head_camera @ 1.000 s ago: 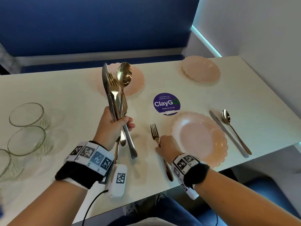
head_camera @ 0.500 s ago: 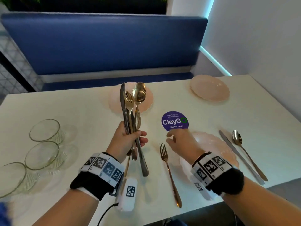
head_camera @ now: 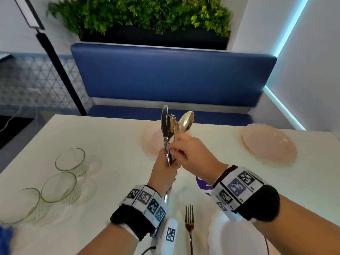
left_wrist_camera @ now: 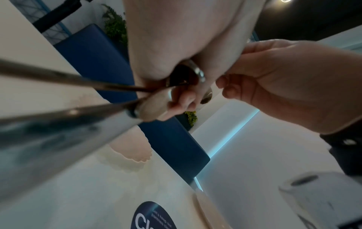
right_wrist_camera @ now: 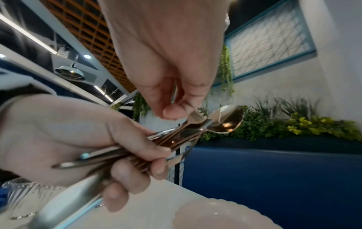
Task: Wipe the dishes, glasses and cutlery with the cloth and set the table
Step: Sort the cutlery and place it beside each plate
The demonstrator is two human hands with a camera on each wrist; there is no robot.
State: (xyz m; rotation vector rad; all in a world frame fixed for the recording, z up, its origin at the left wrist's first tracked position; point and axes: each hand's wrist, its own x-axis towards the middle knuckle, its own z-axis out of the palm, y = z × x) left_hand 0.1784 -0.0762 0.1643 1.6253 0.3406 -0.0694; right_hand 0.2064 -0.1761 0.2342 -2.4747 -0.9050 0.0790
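Observation:
My left hand (head_camera: 172, 163) grips an upright cutlery bundle over the white table (head_camera: 110, 144): a silver knife (head_camera: 165, 124), a gold fork (head_camera: 174, 124) and a gold spoon (head_camera: 186, 120). My right hand (head_camera: 175, 150) has come to the bundle, and its thumb and fingers pinch a piece just above the left fist; which piece is hidden. In the right wrist view the right hand (right_wrist_camera: 176, 111) closes by the spoon (right_wrist_camera: 227, 120) while the left hand (right_wrist_camera: 156, 158) wraps the handles. Another gold fork (head_camera: 189, 223) lies left of the near pink plate (head_camera: 230, 240).
Two more pink plates sit at the far side, one (head_camera: 150, 142) behind the bundle and one (head_camera: 268, 144) at the right. Three glasses (head_camera: 58, 186) stand at the left. A purple sticker (head_camera: 204, 183) is mid-table. A blue cloth (head_camera: 4, 240) shows at the bottom left. A blue bench (head_camera: 173, 76) lies beyond.
My right hand left the fork on the table, rose and moved left to the bundle, where it now pinches a piece. The left hand kept holding the cutlery. The head tilted up.

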